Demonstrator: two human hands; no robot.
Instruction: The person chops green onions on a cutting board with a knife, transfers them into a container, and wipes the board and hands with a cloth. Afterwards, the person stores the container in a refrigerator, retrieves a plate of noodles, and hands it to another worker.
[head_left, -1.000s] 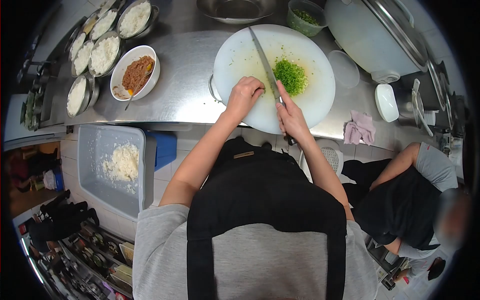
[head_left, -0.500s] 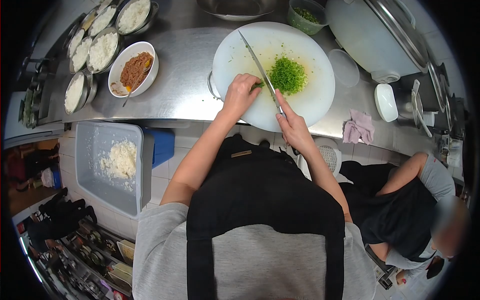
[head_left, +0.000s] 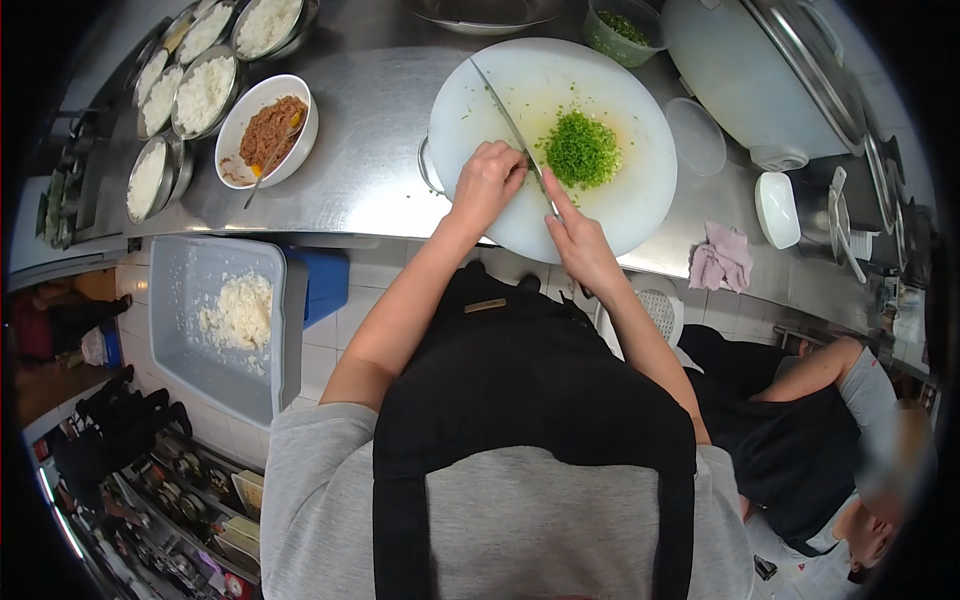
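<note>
The right hand (head_left: 580, 245) grips the knife (head_left: 502, 107); beyond this grip lie chopped greens (head_left: 583, 150). The left hand (head_left: 489, 183) bunches its fingers beside the blade, their contents unclear.

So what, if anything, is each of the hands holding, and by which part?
The right hand holds the knife by its handle, index finger towards the blade. The left hand is curled beside it; any hold there cannot be told.

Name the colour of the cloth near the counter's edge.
Pale pinkish-mauve; the cloth shows best in the head view.
</note>
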